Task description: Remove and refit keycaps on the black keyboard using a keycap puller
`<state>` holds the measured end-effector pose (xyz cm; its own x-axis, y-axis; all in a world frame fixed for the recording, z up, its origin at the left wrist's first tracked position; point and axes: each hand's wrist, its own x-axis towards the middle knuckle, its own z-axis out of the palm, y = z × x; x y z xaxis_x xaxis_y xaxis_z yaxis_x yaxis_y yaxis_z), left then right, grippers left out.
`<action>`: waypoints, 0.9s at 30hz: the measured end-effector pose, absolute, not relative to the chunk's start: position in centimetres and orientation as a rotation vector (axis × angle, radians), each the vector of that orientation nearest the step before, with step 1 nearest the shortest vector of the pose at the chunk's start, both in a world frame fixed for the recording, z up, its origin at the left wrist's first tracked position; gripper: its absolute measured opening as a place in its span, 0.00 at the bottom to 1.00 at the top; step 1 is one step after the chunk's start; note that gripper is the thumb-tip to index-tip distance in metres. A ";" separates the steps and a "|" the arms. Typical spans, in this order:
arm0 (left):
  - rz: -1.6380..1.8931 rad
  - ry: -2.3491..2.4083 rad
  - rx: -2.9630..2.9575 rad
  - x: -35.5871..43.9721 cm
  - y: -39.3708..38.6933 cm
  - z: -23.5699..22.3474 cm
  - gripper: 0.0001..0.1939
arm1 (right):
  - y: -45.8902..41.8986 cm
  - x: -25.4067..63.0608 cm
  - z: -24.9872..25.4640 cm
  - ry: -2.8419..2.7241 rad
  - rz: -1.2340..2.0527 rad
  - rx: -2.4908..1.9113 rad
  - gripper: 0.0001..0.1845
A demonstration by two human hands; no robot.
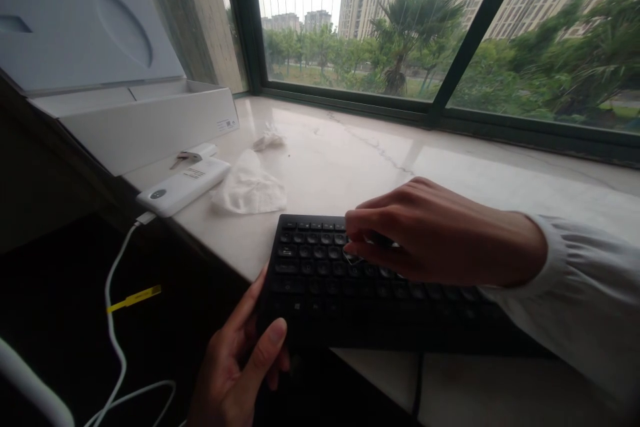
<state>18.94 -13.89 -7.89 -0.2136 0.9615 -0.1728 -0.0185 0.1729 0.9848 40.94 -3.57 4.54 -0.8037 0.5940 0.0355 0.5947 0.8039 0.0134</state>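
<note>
A black keyboard [310,287] lies at the front edge of the pale stone sill, its near side reaching past the edge. My left hand [245,353] grips its lower left corner, thumb on top and fingers beneath. Above the upper rows of keys, my right hand [410,233] is closed in a pinch. A thin, pale, wire-like piece [353,257] pokes out under its fingertips and meets the keys; most of it is hidden by the hand. The keys to the right are partly covered by my right hand and sleeve.
Left of the keyboard lie crumpled white tissues [253,187], a white power bank [185,187] with a cable [111,320] plugged in, and keys [185,157]. An open white box [150,117] stands behind them. A window [350,33] closes off the back. A black cord [418,387] hangs below the keyboard.
</note>
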 end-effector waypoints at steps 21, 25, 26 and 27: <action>1.251 1.433 0.946 19.3 -14.0 -7.7 0.38 | -4.5 41.8 2.9 -3.049 -0.289 -0.752 0.12; 1.219 1.365 1.005 18.8 -13.9 -8.1 0.40 | -4.4 41.6 3.2 -3.113 -0.289 -0.763 0.09; 1.218 1.361 1.004 18.8 -14.0 -8.1 0.40 | -4.4 41.5 3.3 -3.131 -0.277 -0.762 0.09; 1.222 1.367 0.995 18.9 -14.0 -8.0 0.39 | -4.4 41.3 3.4 -3.149 -0.264 -0.760 0.08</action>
<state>18.86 -13.98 -7.98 -0.1529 0.9763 -0.1534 -0.0431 0.1485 0.9880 41.34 -4.39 3.41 -0.8851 0.4606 -0.0669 0.4430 0.8778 0.1823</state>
